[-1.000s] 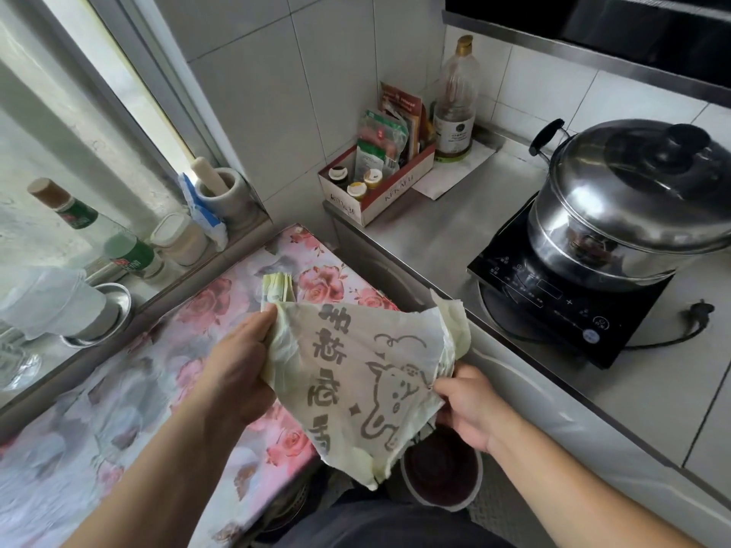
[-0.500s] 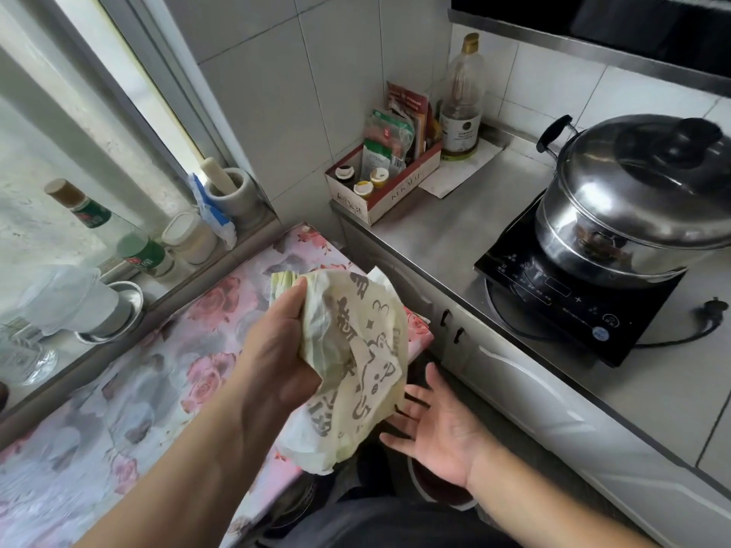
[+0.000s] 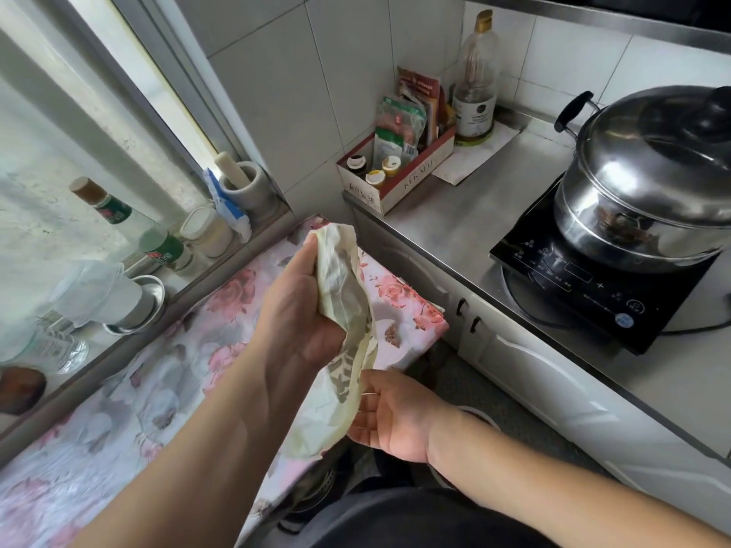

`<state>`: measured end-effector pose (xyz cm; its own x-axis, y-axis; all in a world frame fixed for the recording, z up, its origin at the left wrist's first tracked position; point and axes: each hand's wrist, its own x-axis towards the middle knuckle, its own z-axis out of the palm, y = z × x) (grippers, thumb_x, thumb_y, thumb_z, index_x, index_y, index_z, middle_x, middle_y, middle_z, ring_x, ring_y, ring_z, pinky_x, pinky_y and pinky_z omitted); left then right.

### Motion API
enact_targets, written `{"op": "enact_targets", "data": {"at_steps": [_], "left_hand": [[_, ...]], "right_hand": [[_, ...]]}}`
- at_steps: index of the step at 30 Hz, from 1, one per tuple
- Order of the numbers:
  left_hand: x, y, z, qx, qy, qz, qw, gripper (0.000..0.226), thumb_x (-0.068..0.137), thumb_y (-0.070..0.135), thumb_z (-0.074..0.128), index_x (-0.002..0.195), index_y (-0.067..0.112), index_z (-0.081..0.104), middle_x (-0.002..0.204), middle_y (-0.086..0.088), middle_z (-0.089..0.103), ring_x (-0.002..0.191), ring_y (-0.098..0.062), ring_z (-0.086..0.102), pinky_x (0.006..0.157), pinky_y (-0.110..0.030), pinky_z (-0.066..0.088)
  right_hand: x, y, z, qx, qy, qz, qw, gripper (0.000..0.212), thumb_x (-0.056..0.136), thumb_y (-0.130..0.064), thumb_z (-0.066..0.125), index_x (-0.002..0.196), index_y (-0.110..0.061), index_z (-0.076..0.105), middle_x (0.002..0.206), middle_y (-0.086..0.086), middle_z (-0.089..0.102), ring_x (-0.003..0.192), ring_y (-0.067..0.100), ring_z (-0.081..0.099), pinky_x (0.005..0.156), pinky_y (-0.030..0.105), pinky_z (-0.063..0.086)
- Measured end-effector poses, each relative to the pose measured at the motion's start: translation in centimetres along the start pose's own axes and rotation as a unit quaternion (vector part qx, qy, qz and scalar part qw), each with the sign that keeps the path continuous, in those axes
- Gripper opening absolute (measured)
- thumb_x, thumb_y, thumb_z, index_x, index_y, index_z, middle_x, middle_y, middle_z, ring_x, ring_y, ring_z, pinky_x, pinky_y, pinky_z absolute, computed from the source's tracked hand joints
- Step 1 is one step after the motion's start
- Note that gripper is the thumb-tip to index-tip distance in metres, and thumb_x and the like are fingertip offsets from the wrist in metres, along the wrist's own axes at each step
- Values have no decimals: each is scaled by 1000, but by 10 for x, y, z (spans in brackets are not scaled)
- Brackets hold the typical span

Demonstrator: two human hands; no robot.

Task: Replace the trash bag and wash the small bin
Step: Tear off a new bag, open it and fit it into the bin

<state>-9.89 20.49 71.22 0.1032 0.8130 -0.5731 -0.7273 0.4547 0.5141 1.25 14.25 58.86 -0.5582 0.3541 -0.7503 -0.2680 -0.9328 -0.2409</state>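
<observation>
Bag (image 3: 344,310), pale yellow, hangs bunched in L hand (image 3: 300,306), fist gripping its top over the floral cloth (image 3: 166,373). R hand (image 3: 395,417), fingers loosely spread, touches bag's lower edge w/ fingertips; bin (image 3: 480,415) mostly hidden below. Risk: thin film may stay stuck shut or tear if tugged.

Counts: 2 hands, left (image 3: 304,310) and right (image 3: 395,421); 1 pale bag (image 3: 348,334); 1 steel pot (image 3: 648,179) on 1 induction hob (image 3: 585,294); 1 tall bottle (image 3: 474,81); 1 condiment box (image 3: 399,183) with 3 small capped bottles visible; 2 green-label bottles on the sill (image 3: 114,209) (image 3: 164,251); 1 mortar (image 3: 243,183).
</observation>
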Motion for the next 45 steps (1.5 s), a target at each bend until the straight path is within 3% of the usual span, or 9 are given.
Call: {"op": "enact_targets", "data": {"at_steps": [4,12,16,23,27,32,36,41,45], "left_hand": [[1,7,6,-27,-5,15,999,42,99,44,51,123,11,62,121,-7,50,115,-21,44,120,-46,24],[-7,28,9,0,-52,72,996,47,103,40,48,88,9,79,89,-5,70,86,-21,68,99,-43,51],[-10,45,4,-16,-70,127,989,28,105,32,48,105,12,68,95,-1,64,84,-15,66,81,-36,58],[-16,39,-17,67,3,120,991,32,102,33,52,111,11,72,105,-8,73,99,-24,72,86,-46,59],[-21,24,-22,164,48,81,982,44,101,37,49,128,6,64,124,-16,69,110,-30,68,87,-51,59],[-27,26,-34,220,81,104,966,38,103,32,48,125,6,66,127,-18,68,117,-35,64,98,-55,52],[-32,39,-40,231,115,145,955,34,102,33,50,120,10,67,115,-14,69,103,-31,66,90,-50,57],[-44,42,-42,235,43,132,962,28,100,34,51,95,17,72,89,-7,71,82,-22,68,83,-41,59],[-57,42,-37,255,-59,43,964,26,96,31,47,101,12,64,91,-15,60,77,-27,61,72,-36,57]], "right_hand": [[-2,-2,5,0,-1,-19,1000,11,89,-1,61,82,-8,66,70,9,67,57,16,58,51,24,49],[-8,-8,-6,-48,85,2,995,10,94,-5,57,98,-7,66,69,8,67,56,15,54,51,25,48],[-7,-11,-33,28,196,-31,980,24,98,-4,43,91,-4,66,59,7,65,53,17,51,53,26,48],[-31,-32,-85,181,272,-99,940,25,100,-4,40,117,-5,59,95,17,70,80,30,67,58,38,54],[-48,-56,-90,203,326,-160,909,32,97,2,31,103,-5,62,90,18,68,87,35,70,59,48,62],[-53,-63,-98,-30,450,-283,847,32,98,-7,33,117,-8,58,110,16,65,98,37,65,76,48,59],[-56,-43,-120,-404,431,-350,727,25,103,-15,41,83,-4,49,72,11,56,69,30,51,63,38,40],[-66,-23,-144,-115,141,-137,974,40,100,-28,48,104,6,69,101,28,69,89,36,66,73,40,53],[-55,-23,-152,-76,-16,-23,997,86,89,-71,39,120,5,65,119,29,66,109,42,63,88,48,51]]}}
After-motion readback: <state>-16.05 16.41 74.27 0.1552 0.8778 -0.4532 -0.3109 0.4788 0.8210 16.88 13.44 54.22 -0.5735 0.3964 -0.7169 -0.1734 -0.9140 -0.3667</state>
